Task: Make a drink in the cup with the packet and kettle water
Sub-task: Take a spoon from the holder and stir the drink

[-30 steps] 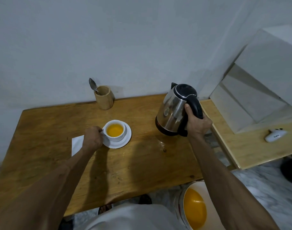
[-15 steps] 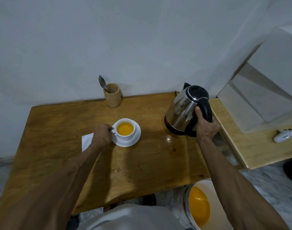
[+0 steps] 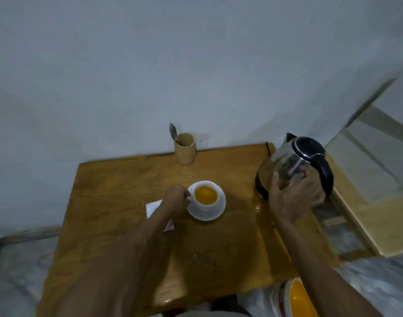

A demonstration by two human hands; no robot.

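Two hands are in my view over the wooden desk (image 3: 219, 248). At the desk's far edge, against the wall, I see a small wooden holder (image 3: 185, 148) standing upright with a spoon (image 3: 173, 133) leaning out of it to the left. Off the desk's right edge sits a lighter wooden surface (image 3: 379, 225), and below the desk's near right corner there is a white bucket (image 3: 287, 300) with orange inside. The frame is blurred, so fine detail escapes me.

My left hand (image 3: 175, 200) is curled at the left side of the white cup (image 3: 206, 195), with its fingers closed about where the handle sits; the handle itself is hidden, so I read it as a grip without seeing the contact clearly. The cup holds yellow-orange liquid and stands on a white saucer (image 3: 216, 212) near the middle of the desk. A white packet (image 3: 153, 207) lies flat just left of the saucer, partly under my left forearm.

My right hand (image 3: 296, 197) is spread open against the near side of the steel kettle (image 3: 294, 161), fingers splayed beside its black handle, not wrapped round it. The kettle stands at the desk's far right corner, well apart from the cup, its spout pointing towards the wall.
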